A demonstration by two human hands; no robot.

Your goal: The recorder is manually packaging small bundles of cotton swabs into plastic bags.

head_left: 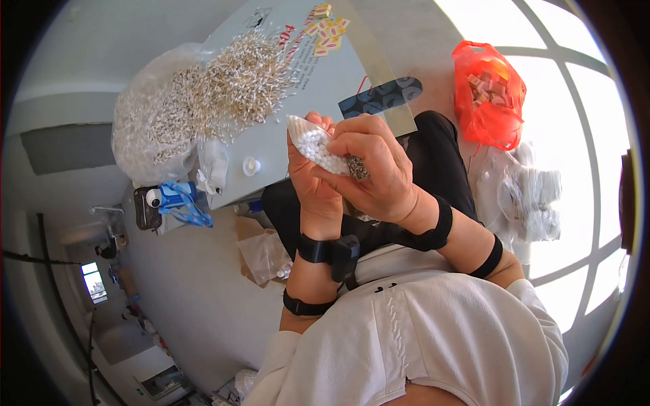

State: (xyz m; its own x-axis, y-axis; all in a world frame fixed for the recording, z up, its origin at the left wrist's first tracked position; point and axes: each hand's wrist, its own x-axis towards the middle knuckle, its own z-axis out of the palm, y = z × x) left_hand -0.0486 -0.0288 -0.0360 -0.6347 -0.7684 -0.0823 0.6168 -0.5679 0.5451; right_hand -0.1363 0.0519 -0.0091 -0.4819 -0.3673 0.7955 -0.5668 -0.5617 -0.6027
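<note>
Above my lap, both hands are closed around a small pack of cotton swabs [319, 150] whose round white tips face up. My left hand [308, 183] supports it from the left and beneath, its fingertips showing behind the pack. From the right, my right hand [380, 159] presses its fingers against the swabs and the pack's side. A dark speckled patch [359, 168] shows under the right fingers; I cannot make out what it is. On the table to the left lies a large heap of loose cotton swabs [244, 81].
A big clear plastic bag [152, 122] of swabs adjoins the heap. Yellow cards [328, 34], a dark patterned strip [386, 97] and a small white round container [251, 166] lie on the table [311, 88]. A red bag [489, 95] and clear-wrapped packs [535, 196] sit on the floor to the right.
</note>
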